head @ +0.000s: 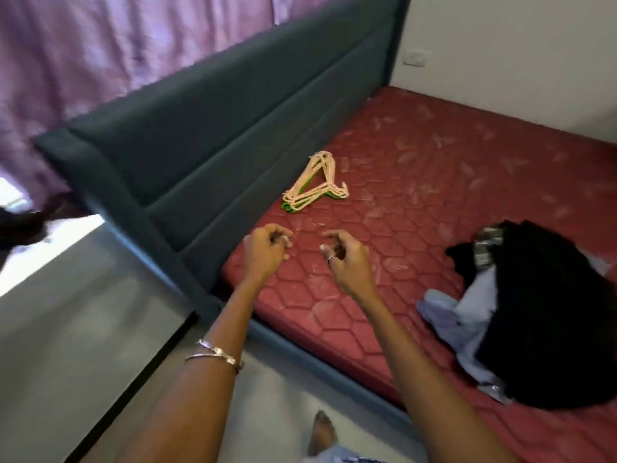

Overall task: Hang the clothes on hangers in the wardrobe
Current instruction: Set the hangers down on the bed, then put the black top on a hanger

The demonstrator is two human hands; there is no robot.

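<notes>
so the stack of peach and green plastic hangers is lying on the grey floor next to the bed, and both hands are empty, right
Not quite. The head view shows the stack of peach and green plastic hangers lying on the red quilted mattress, near the dark grey upholstered headboard, not on the floor. Both the left hand and right hand are indeed empty.

The mattress (417, 182) is covered in red quilted cloth, stitched into hexagons and slightly worn in pale patches, while the headboard (213, 128) is upholstered in a matt, dark grey-green woven fabric. The hangers (315, 183) look like smooth plastic, mostly peach with some green, and the pile of clothes (521, 315) is soft cloth, matt black with pale blue pieces. The curtain (100, 45) is thin purple fabric with a faint sheen, the bangles (217, 354) are shiny metal, and the floor (83, 312) is smooth grey with a dull gloss.
</notes>
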